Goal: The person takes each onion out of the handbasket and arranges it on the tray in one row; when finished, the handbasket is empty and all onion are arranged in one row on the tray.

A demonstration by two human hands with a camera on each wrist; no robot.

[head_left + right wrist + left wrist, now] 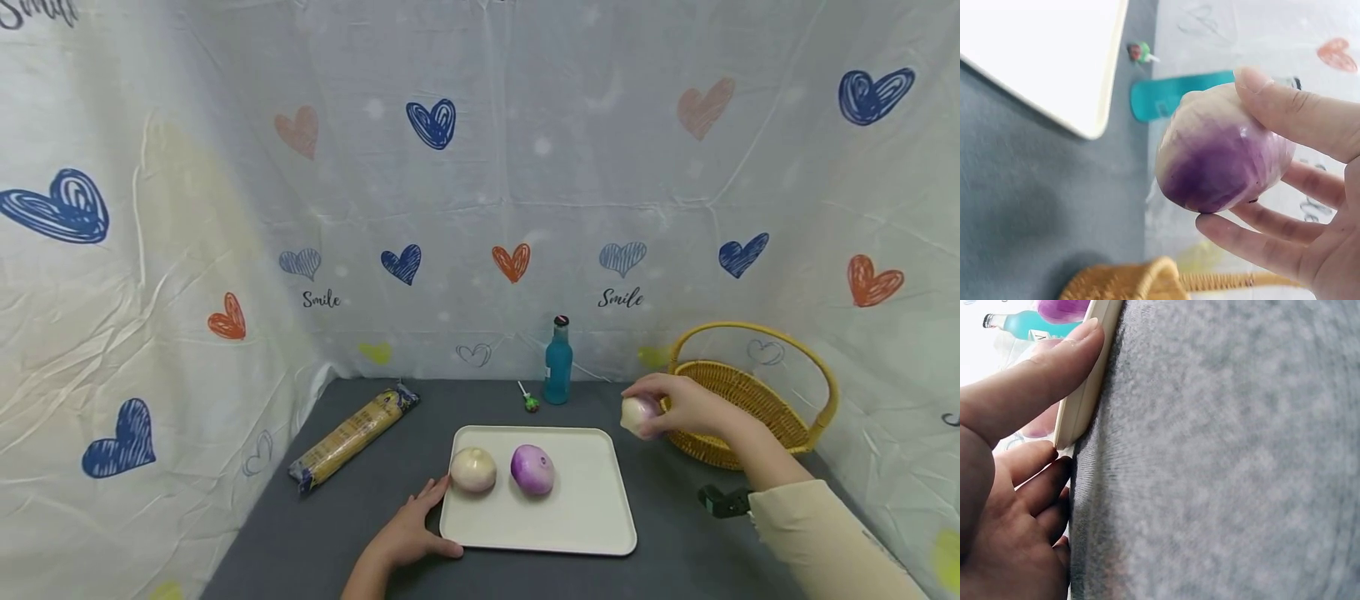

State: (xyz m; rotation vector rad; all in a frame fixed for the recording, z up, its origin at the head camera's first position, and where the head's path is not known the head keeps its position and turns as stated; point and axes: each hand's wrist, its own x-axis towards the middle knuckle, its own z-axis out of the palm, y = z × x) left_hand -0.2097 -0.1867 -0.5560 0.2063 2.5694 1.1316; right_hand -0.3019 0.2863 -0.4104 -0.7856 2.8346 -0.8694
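My right hand holds a white-and-purple onion in the air, thumb on one side and fingertips on the other, beside the wicker basket. On the cream tray sit two more onions: a pale one near the left edge and a purple one to its right. My left hand touches the tray's left side near its front corner. In the left wrist view its thumb lies against the tray's rim, and the fingers, fairly straight, reach the edge below.
Behind the tray stand a blue bottle and a green-wrapped lollipop. At the left lies a long yellow packet. The grey tabletop ends at a hanging curtain printed with hearts. The basket's tall handle arches over its right side.
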